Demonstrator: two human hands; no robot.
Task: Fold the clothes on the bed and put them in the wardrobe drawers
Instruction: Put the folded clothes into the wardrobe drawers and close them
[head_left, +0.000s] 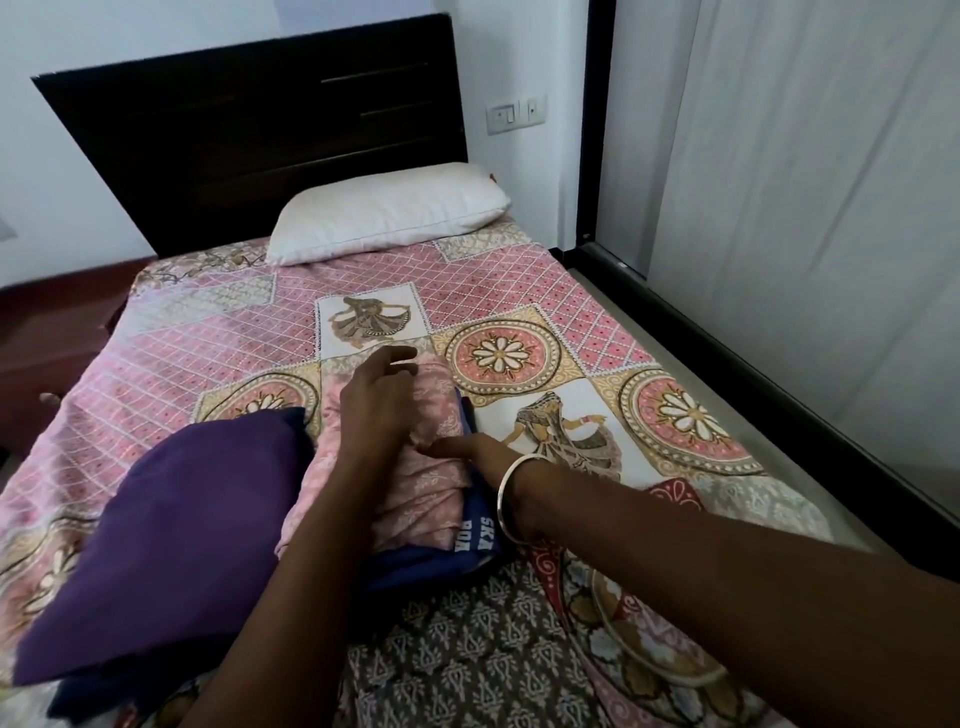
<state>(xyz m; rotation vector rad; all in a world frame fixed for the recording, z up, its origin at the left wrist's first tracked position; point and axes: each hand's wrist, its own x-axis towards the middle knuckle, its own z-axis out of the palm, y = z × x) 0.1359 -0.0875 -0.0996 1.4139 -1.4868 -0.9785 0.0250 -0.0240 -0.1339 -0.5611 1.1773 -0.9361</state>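
A folded pink printed garment (421, 493) lies in the middle of the bed on top of a folded dark blue garment (478, 545) with white letters. My left hand (379, 400) rests flat on the far part of the pink garment, fingers loosely spread. My right hand (467, 449), with a silver bangle at the wrist, presses its fingers into the pink fabric from the right side. A purple folded garment (171, 530) lies to the left, on another dark blue piece. A brown printed cloth (467, 660) lies spread at the near edge.
The bed is covered by a pink patterned sheet (218, 353). A white pillow (389, 213) lies against the dark headboard (249, 135). A reddish-brown bedside cabinet (47, 343) stands to the left. Light sliding doors (810, 208) run along the right, with a strip of floor between.
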